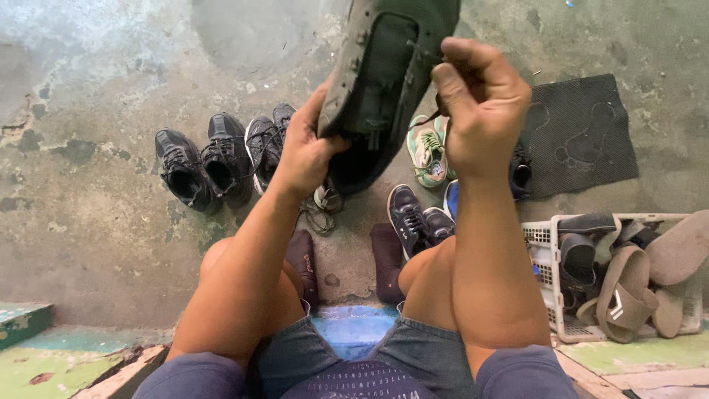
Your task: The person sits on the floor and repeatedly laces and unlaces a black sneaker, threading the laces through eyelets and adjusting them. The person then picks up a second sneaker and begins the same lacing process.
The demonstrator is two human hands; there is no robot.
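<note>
I hold a dark grey-green shoe (384,81) up in front of me, toe pointing away. My left hand (304,151) grips its heel and near side. My right hand (480,103) is closed on a dark lace at the shoe's eyelets, pinching it between thumb and fingers. My bare knees and denim shorts fill the bottom of the view.
Shoes stand on the worn concrete floor: a black pair (199,166) at left, black-and-white sneakers (264,144), a green-and-white sneaker (427,151), a dark sneaker (408,218). A black mat (583,137) lies at right. A white plastic basket (543,258) holds sandals.
</note>
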